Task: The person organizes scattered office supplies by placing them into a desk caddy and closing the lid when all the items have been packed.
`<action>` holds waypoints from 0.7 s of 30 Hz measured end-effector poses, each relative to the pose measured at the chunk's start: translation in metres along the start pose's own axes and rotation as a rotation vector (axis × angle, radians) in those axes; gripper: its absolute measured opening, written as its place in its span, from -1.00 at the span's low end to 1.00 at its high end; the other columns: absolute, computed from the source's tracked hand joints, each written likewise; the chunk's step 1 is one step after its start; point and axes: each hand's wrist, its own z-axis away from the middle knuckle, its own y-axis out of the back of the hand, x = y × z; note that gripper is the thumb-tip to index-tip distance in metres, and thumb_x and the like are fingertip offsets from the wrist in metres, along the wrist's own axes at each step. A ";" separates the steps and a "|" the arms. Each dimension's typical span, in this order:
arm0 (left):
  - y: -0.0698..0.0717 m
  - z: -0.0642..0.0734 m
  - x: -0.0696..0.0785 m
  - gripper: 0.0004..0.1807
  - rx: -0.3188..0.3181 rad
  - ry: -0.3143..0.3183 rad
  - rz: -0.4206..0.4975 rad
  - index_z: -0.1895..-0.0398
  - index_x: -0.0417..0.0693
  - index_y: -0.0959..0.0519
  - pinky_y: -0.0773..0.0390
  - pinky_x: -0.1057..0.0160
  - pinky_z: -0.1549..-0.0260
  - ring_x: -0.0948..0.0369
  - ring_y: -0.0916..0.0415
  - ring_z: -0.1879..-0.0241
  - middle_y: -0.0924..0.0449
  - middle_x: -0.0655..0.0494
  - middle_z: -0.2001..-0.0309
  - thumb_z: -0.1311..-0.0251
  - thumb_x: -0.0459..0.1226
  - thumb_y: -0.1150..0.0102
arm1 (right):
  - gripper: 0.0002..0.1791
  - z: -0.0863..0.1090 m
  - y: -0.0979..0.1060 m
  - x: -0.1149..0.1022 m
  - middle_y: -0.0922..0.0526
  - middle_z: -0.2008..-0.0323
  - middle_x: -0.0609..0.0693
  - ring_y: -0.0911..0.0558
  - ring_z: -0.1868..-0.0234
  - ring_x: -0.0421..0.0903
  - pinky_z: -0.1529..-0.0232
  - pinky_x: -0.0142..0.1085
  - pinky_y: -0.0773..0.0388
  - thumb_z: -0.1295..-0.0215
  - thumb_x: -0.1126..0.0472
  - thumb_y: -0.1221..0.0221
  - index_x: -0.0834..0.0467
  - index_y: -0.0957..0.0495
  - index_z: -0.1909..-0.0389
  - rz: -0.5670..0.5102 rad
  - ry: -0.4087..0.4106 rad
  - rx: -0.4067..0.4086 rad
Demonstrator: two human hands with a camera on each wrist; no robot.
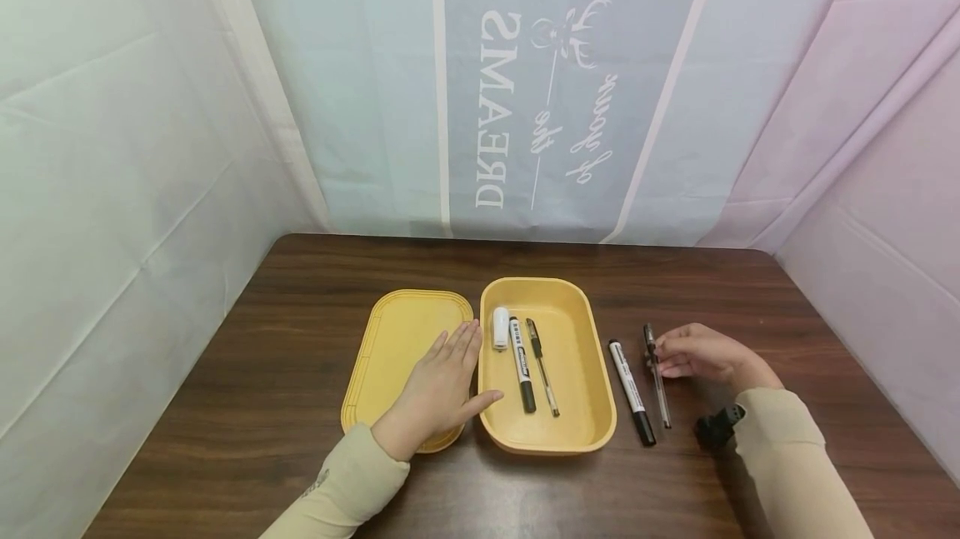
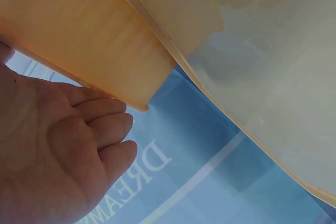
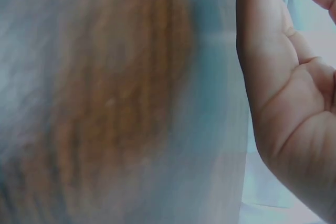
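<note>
A yellow plastic box (image 1: 577, 406) stands in mid-table in the head view. Inside lie a white stapler-like object (image 1: 500, 328), a marker (image 1: 522, 366) and a gel pen (image 1: 542, 364). My left hand (image 1: 442, 385) has its fingers extended against the box's left wall, above the yellow lid (image 1: 390, 347); the left wrist view shows that hand (image 2: 79, 145) beside the wall too. To the right of the box my right hand (image 1: 701, 353) pinches a second gel pen (image 1: 657, 376) between thumb and fingers. Another marker (image 1: 632, 391) lies between box and pen. In the right wrist view only a sliver of pen shows.
The dark wooden table (image 1: 277, 406) ends at a printed curtain (image 1: 375, 106) behind, with white fabric (image 1: 112, 189) on the left side. A small black device (image 1: 717, 428) sits at the right wrist, by the sleeve cuff.
</note>
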 end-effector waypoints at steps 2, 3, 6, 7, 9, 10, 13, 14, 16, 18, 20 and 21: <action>0.001 0.000 0.000 -0.08 -0.001 0.001 -0.007 -0.40 -0.39 -0.11 -0.04 0.02 -0.36 -0.03 -0.02 -0.42 -0.06 -0.23 -0.42 -0.31 0.23 0.15 | -0.66 -0.001 -0.001 -0.004 -0.68 0.34 0.02 -0.68 0.29 -0.15 0.14 -0.29 -0.62 -0.37 0.45 0.17 0.19 -0.60 0.26 -0.022 0.012 -0.017; 0.001 0.000 0.000 -0.07 0.001 0.001 -0.005 -0.40 -0.39 -0.11 -0.04 0.02 -0.36 -0.03 -0.02 -0.42 -0.06 -0.23 -0.42 -0.31 0.23 0.15 | -0.64 -0.002 -0.001 -0.005 -0.69 0.32 0.02 -0.67 0.28 -0.15 0.14 -0.29 -0.62 -0.38 0.45 0.19 0.19 -0.61 0.25 -0.035 0.020 -0.030; 0.001 0.000 -0.001 -0.08 0.003 -0.002 -0.001 -0.40 -0.40 -0.11 -0.05 0.02 -0.36 -0.03 -0.03 -0.41 -0.07 -0.24 -0.42 -0.31 0.22 0.14 | -0.57 -0.004 -0.003 -0.011 -0.70 0.27 0.03 -0.67 0.25 -0.15 0.12 -0.30 -0.61 -0.41 0.47 0.25 0.19 -0.63 0.21 -0.076 0.048 -0.091; 0.001 0.000 -0.001 -0.08 0.003 -0.002 -0.002 -0.40 -0.40 -0.11 -0.05 0.02 -0.35 -0.03 -0.03 -0.41 -0.07 -0.24 -0.42 -0.31 0.22 0.14 | -0.55 -0.005 -0.004 -0.013 -0.70 0.24 0.04 -0.67 0.23 -0.15 0.11 -0.30 -0.61 -0.42 0.48 0.27 0.20 -0.63 0.19 -0.088 0.062 -0.117; 0.001 0.000 -0.001 -0.08 0.003 -0.002 -0.002 -0.40 -0.40 -0.11 -0.05 0.02 -0.36 -0.04 -0.03 -0.41 -0.07 -0.24 -0.42 -0.31 0.22 0.14 | -0.53 -0.006 -0.006 -0.016 -0.70 0.22 0.05 -0.67 0.21 -0.14 0.11 -0.31 -0.60 -0.42 0.48 0.30 0.23 -0.63 0.15 -0.112 0.087 -0.161; 0.001 0.000 -0.001 -0.08 0.001 -0.002 -0.007 -0.40 -0.40 -0.11 -0.05 0.02 -0.36 -0.04 -0.03 -0.41 -0.07 -0.24 -0.42 -0.31 0.23 0.15 | -0.53 -0.007 -0.008 -0.019 -0.70 0.21 0.05 -0.67 0.20 -0.14 0.11 -0.31 -0.60 -0.43 0.48 0.31 0.23 -0.63 0.14 -0.120 0.095 -0.177; 0.001 0.000 0.000 -0.08 0.001 -0.002 -0.007 -0.40 -0.40 -0.11 -0.05 0.02 -0.36 -0.04 -0.02 -0.41 -0.07 -0.24 -0.42 -0.31 0.22 0.14 | -0.52 -0.008 -0.013 -0.026 -0.70 0.20 0.04 -0.67 0.18 -0.14 0.10 -0.31 -0.60 -0.43 0.48 0.32 0.22 -0.63 0.14 -0.126 0.107 -0.198; 0.001 0.000 0.000 -0.08 0.002 -0.001 -0.007 -0.40 -0.40 -0.11 -0.05 0.02 -0.36 -0.04 -0.02 -0.41 -0.07 -0.24 -0.42 -0.31 0.22 0.14 | -0.52 -0.008 -0.014 -0.028 -0.70 0.20 0.05 -0.67 0.18 -0.14 0.10 -0.31 -0.60 -0.42 0.49 0.32 0.22 -0.63 0.15 -0.125 0.109 -0.198; 0.001 0.000 0.000 -0.07 0.001 0.001 -0.005 -0.40 -0.40 -0.11 -0.04 0.02 -0.36 -0.04 -0.02 -0.41 -0.07 -0.24 -0.42 -0.30 0.22 0.14 | -0.52 -0.009 -0.017 -0.034 -0.70 0.20 0.04 -0.68 0.18 -0.14 0.10 -0.30 -0.60 -0.42 0.49 0.31 0.22 -0.63 0.16 -0.120 0.109 -0.198; 0.000 0.000 0.000 -0.07 0.005 0.002 0.003 -0.40 -0.40 -0.11 -0.04 0.02 -0.36 -0.04 -0.03 -0.41 -0.07 -0.24 -0.42 -0.30 0.22 0.12 | -0.53 -0.011 -0.021 -0.039 -0.70 0.21 0.05 -0.68 0.20 -0.14 0.11 -0.30 -0.60 -0.41 0.50 0.30 0.23 -0.64 0.16 -0.118 0.107 -0.199; 0.000 -0.001 0.000 -0.07 0.009 0.002 0.004 -0.40 -0.41 -0.11 -0.04 0.02 -0.36 -0.04 -0.03 -0.41 -0.08 -0.24 -0.42 -0.29 0.22 0.12 | -0.54 -0.012 -0.024 -0.046 -0.70 0.21 0.07 -0.68 0.21 -0.14 0.12 -0.30 -0.61 -0.40 0.51 0.29 0.26 -0.64 0.16 -0.122 0.107 -0.204; 0.000 0.000 -0.001 -0.07 0.013 0.000 0.007 -0.39 -0.41 -0.12 -0.05 0.01 -0.35 -0.04 -0.04 -0.41 -0.08 -0.25 -0.41 -0.29 0.22 0.11 | -0.54 -0.013 -0.026 -0.049 -0.71 0.22 0.08 -0.69 0.22 -0.13 0.13 -0.31 -0.61 -0.39 0.51 0.28 0.27 -0.64 0.16 -0.126 0.104 -0.204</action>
